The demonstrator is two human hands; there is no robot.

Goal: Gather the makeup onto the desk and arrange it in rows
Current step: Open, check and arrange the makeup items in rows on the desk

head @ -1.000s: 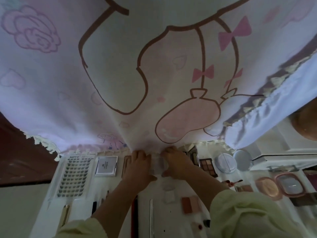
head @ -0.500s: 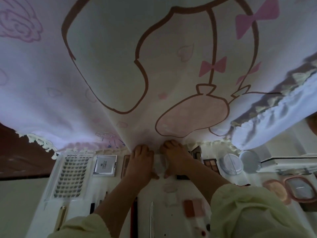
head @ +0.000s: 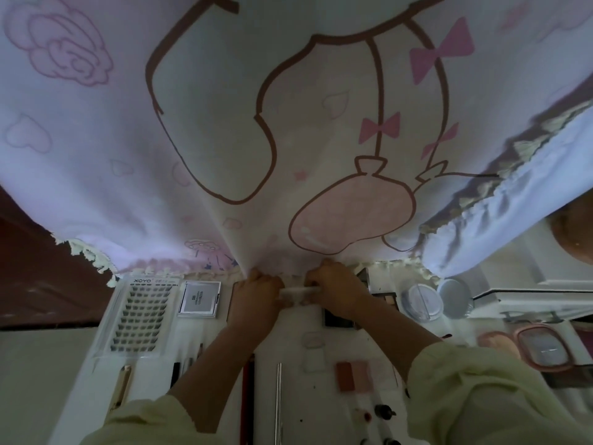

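Desk point(head: 298, 393) layout unchanged; left hand point(head: 255, 298), right hand point(head: 337, 293) still grip clear case point(head: 296, 290).

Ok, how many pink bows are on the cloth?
3: a big bow upper right, a small bow lower left of it, a third bow right of that. Folds in the cloth may hide more.

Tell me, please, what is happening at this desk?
A person grips a small pale item with the left hand and the right hand, at the far edge of the white desk, just under the hem of a hanging cartoon cloth. A lash tray, a silver compact and round compacts lie beside the hands.
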